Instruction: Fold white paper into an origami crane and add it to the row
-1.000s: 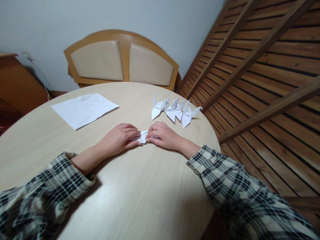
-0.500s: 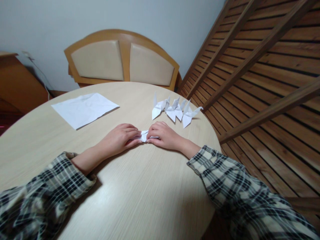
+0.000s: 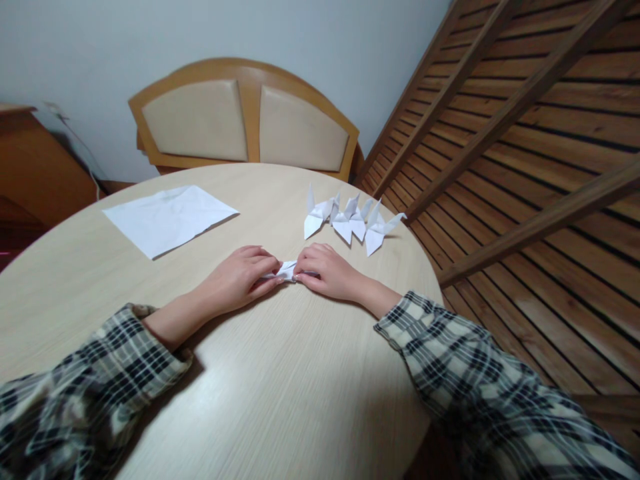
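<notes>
at the left, a white paper sheet [image 3: 170, 223] lies flat on the round wooden table [image 3: 280, 393], well apart from the hands. next comes the left hand [image 3: 245, 275], its fingertips and thumb brought together on the near-left end of a small piece of folded white paper [image 3: 286, 271]. that piece sits low at the table surface between the two hands, its ends partly covered. it should be very light and easily creased: stiffer where layers stack, soft and tearable at thin points, so a gentle pinch close to a fold looks the safest hold. the right hand [image 3: 327, 270] has thumb and fingers closed on the other end; its undermost fingers cannot be made out. beyond it, farther right, white paper cranes [image 3: 343, 228] stand close together, their thin wings likely easy to bend.
</notes>
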The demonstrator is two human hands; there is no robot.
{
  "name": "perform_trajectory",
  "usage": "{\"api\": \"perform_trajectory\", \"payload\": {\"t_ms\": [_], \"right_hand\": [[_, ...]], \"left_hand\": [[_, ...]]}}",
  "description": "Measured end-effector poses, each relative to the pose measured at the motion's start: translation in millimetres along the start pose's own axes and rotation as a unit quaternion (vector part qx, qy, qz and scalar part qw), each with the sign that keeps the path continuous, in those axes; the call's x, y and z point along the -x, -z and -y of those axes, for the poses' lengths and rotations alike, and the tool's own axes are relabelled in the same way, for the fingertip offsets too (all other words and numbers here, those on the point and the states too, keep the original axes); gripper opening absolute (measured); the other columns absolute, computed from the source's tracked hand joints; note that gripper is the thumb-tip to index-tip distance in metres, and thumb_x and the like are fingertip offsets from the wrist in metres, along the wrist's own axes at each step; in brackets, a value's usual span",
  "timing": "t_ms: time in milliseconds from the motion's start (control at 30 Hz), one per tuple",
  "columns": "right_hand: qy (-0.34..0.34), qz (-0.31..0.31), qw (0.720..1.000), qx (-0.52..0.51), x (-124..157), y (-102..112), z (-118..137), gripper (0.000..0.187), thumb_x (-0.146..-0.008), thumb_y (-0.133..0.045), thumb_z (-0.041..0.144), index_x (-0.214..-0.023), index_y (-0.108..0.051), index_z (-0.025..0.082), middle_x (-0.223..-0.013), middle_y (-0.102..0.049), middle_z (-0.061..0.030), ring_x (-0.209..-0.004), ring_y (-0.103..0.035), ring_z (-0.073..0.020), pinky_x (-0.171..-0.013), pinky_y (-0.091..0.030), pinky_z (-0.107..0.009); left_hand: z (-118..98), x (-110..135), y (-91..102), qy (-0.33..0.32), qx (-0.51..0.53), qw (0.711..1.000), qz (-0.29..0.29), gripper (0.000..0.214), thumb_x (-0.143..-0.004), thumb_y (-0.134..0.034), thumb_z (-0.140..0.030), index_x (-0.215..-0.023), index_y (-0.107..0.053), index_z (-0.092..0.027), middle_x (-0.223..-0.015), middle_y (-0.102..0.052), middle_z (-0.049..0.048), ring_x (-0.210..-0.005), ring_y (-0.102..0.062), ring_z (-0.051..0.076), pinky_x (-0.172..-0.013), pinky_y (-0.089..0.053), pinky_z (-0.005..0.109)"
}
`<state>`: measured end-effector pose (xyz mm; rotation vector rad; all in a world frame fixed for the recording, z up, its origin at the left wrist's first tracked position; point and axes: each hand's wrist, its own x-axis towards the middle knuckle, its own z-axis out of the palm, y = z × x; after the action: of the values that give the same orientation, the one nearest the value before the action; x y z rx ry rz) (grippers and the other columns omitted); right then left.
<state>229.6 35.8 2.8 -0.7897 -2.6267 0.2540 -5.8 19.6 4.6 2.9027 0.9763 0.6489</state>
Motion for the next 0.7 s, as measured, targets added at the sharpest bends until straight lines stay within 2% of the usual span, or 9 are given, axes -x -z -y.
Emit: {"api": "perform_trajectory", "payload": {"t_ms": [167, 300, 500, 700], "right_hand": [[-0.006, -0.002, 1.000, 0.004, -0.2, 0.1, 0.5, 0.018, -0.093, -0.052, 0.029, -0.090, -0.066, 0.019, -0.093, -0.062, -0.0052, -0.093, -0.050, -0.0198, -0.085, -0.032, -0.034], [-0.003, -0.005, 1.000, 0.004, -0.2, -0.3, 0.1, 0.020, -0.094, -0.050, 0.031, -0.092, -0.066, 0.019, -0.093, -0.062, -0.0050, -0.094, -0.051, -0.0196, -0.085, -0.032, -0.034], [-0.005, -0.018, 1.000, 0.004, -0.9, -1.4, 0.8, 0.014, -0.090, -0.057, 0.029, -0.098, -0.062, 0.018, -0.096, -0.064, -0.0044, -0.097, -0.052, -0.0201, -0.086, -0.033, -0.033], [0.005, -0.011, 1.000, 0.008, 0.0, -1.0, -0.9, 0.016, -0.093, -0.053, 0.031, -0.091, -0.063, 0.018, -0.092, -0.061, -0.0046, -0.093, -0.050, -0.0193, -0.085, -0.033, -0.033]], "left_hand": [[-0.2, -1.3, -0.5, -0.029, -0.002, 1.000, -0.005, 0.024, -0.093, -0.049, -0.036, -0.099, -0.066, -0.020, -0.095, -0.073, 0.0092, -0.093, -0.066, 0.024, -0.088, -0.047, 0.041], [0.0, -1.3, -1.5, -0.024, 0.005, 1.000, -0.001, 0.021, -0.093, -0.048, -0.030, -0.098, -0.066, -0.020, -0.094, -0.074, 0.0080, -0.090, -0.067, 0.022, -0.086, -0.048, 0.039], [-1.4, -1.6, -1.2, -0.014, 0.009, 1.000, -0.008, 0.020, -0.092, -0.049, -0.027, -0.094, -0.067, -0.020, -0.090, -0.073, 0.0080, -0.088, -0.066, 0.023, -0.084, -0.048, 0.039], [-1.7, -1.9, -1.6, -0.011, -0.015, 1.000, 0.003, 0.019, -0.091, -0.049, -0.025, -0.092, -0.066, -0.018, -0.086, -0.072, 0.0079, -0.084, -0.064, 0.022, -0.081, -0.048, 0.038]]}}
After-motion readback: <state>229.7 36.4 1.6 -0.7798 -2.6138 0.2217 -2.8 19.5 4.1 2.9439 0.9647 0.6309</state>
